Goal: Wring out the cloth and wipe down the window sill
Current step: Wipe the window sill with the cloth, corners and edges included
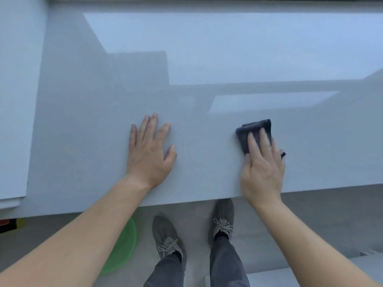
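Two hands down on the window sill [93, 131]: left hand [149, 154] flat, fingers spread, gripping nothing; right hand [262, 168] pressing the folded dark cloth [255, 127] near the front edge, fingers straight. Wringing seemingly finished, wiping under way, remaining stretch unclear.

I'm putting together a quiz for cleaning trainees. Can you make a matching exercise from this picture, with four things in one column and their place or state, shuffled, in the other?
Things:
1. left hand
2. right hand
3. cloth
4. green basin

Places or states:
A. on the floor below the window sill
B. flat on the bare sill
C. dark, folded, lying on the sill
D. pressing down on the cloth

Pairs: 1-B, 2-D, 3-C, 4-A
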Demonstrator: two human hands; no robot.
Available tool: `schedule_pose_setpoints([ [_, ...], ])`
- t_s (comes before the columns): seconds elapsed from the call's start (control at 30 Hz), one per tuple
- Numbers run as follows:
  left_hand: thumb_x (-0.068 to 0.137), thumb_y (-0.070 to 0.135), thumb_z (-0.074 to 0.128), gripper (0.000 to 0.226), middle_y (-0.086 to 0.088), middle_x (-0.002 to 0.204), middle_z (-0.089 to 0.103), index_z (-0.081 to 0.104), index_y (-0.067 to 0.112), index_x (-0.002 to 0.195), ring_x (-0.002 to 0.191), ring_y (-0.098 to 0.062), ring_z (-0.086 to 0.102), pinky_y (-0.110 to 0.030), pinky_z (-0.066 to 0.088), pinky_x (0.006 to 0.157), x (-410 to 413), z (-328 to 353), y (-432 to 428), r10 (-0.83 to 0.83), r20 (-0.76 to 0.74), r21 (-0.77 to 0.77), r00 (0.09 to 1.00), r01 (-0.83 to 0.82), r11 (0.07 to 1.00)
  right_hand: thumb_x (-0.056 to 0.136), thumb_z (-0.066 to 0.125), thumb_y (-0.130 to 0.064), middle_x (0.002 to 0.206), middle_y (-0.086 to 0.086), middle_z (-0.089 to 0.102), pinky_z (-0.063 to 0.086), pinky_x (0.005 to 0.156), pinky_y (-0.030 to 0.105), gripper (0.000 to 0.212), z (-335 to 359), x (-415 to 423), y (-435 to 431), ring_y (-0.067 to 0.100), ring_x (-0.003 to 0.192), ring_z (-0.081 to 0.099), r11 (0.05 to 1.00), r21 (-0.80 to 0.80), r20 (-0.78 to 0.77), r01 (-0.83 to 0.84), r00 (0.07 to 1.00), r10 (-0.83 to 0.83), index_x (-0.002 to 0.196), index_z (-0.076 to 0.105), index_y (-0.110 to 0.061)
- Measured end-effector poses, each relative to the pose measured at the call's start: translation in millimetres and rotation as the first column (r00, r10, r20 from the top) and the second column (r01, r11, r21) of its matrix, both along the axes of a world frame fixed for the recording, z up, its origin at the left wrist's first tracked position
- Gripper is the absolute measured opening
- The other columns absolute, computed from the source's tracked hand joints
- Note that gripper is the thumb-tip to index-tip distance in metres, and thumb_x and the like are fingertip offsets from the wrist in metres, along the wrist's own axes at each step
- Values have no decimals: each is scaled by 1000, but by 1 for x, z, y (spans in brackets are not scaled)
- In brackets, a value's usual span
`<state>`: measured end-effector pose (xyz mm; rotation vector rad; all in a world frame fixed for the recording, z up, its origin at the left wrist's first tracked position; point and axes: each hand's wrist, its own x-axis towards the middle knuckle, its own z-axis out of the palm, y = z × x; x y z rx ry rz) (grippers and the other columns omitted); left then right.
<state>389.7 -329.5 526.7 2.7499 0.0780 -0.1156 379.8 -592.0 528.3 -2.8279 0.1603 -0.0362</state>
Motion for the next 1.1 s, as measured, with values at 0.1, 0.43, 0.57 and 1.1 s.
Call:
schedule_pose_setpoints([
  [0.1, 86, 40, 42, 60, -13, 158, 30, 47, 16, 141, 149, -27, 19, -45, 3, 123, 5, 1, -2, 45, 50, 6, 998, -45, 999, 83, 41, -16, 161, 0, 28, 24, 115, 58, 65, 2, -28, 23, 31, 149, 22, 969, -54, -1, -240, 971, 241, 148, 42, -24],
  [0.43, 87, 39, 41, 65, -11, 164, 17, 40, 19, 148, 153, -25, 9, -44, -2, 123, 73, 5, -20, 85, 83, -30, 993, -83, 996, 94, 44, -29, 161, -5, 28, 22, 117, 55, 53, 1, 72, 11, 26, 149, 22, 992, 16, 12, -128, 992, 128, 147, 43, -30],
  [0.57, 90, 45, 33, 68, -10, 166, 10, 31, 22, 153, 153, -24, 2, -45, -5, 123, 87, -3, -30, 78, 41, 53, 996, -81, 995, 91, 50, -24, 161, -7, 28, 24, 117, 50, 57, -4, 49, 21, 27, 149, 24, 837, -62, -1, -544, 838, 545, 147, 42, -31],
  [1.1, 89, 45, 33, 65, -12, 163, 20, 39, 20, 149, 152, -26, 10, -48, 1, 123, 87, -6, -34, 98, 68, 78, 993, -103, 992, 98, 40, -23, 164, -10, 17, 14, 120, 52, 55, 1, 206, -12, 23, 151, 14, 976, 0, -76, -217, 973, 217, 151, 32, -35],
])
